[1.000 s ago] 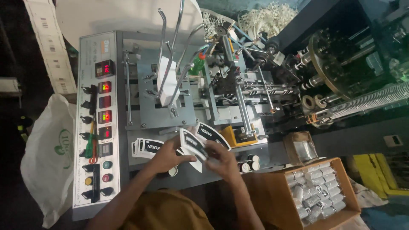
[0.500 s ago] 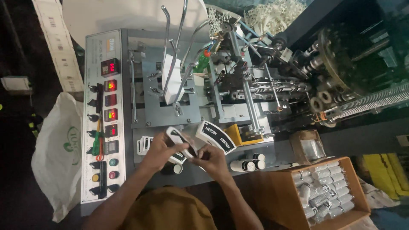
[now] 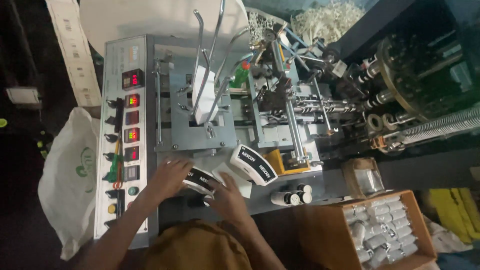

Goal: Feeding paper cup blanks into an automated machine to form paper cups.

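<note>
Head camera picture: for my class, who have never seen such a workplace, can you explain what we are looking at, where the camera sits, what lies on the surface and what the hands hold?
The camera sits on a person's head and looks down. Below is a grey metal machine with a control panel of lit displays and switches on its left side. The left hand and right hand hold a stack of curved black-and-white printed cards on the machine's front ledge. A second such stack lies just beyond, apart from the hands. To the right stands a cardboard box filled with white rolls; a white plastic bag hangs at the left.
</note>
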